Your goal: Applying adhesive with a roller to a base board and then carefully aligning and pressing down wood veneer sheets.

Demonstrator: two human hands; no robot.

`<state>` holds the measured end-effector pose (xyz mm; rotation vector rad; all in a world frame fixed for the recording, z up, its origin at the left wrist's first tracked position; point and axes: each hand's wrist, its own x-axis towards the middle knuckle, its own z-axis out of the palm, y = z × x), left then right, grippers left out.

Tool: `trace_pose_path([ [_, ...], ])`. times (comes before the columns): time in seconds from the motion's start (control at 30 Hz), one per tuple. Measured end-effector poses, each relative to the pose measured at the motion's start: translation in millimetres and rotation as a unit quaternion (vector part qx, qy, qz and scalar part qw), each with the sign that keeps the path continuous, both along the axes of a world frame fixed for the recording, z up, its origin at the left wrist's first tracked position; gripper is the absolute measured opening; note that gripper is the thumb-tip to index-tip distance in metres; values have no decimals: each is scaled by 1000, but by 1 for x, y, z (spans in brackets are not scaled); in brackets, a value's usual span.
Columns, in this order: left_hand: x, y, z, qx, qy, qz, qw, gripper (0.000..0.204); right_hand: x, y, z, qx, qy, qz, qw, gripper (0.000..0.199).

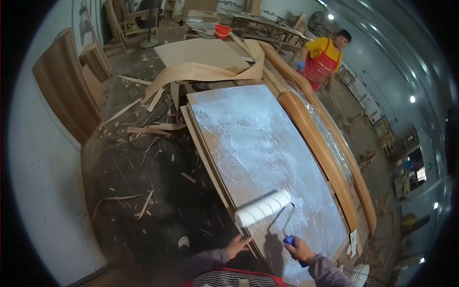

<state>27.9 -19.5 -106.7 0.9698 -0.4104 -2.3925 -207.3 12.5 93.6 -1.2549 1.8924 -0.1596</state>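
My right hand (301,250) is wrapped round the blue handle of a paint roller (263,207). Its white, fluffy sleeve lies across the near part of a large flat board (258,138), close to the board's left edge. A wet, whitish coating covers much of the board, streaked and uneven, thicker toward the far end; a browner patch shows near the roller. My left hand (237,246) rests at the board's left edge, fingers stretched out, with nothing seen in it. Beneath the coated board, the edges of other boards show along the left side.
Long curved wooden strips (318,153) with clear plastic wrap lie along the board's right. Thin veneer (205,72) and a red bucket (222,31) are beyond it. Wood scraps litter the floor at left. A person (322,60) in a red apron stands at the far right.
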Motion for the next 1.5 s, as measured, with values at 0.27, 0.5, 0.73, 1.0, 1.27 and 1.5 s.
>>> trace_pose_path([
  [0.27, 30, 12, -7, -39, 0, -9, 999, 44, 125, -281, -48, -62, 71, 186, 978, 34],
  [0.5, 5, 2, -14, -105, -18, -96, 990, 40, 238, -485, -107, -255, 116, 126, 952, 48],
  [0.73, 77, -23, -51, 37, 55, -55, 996, 24, 88, -175, -101, -124, 148, 111, 975, 41],
  [1.0, 66, -57, -8, 25, 101, -33, 994, 20, 34, 279, 56, 174, 181, -190, 949, 38],
  [1.27, 50, -32, 3, -43, 3, 8, 999, 14, 1, 104, -51, -101, 167, -149, 969, 32],
  [1.5, 6, 5, 17, -41, -58, -82, 994, 18, -66, -190, -84, -204, 173, -94, 959, 47],
])
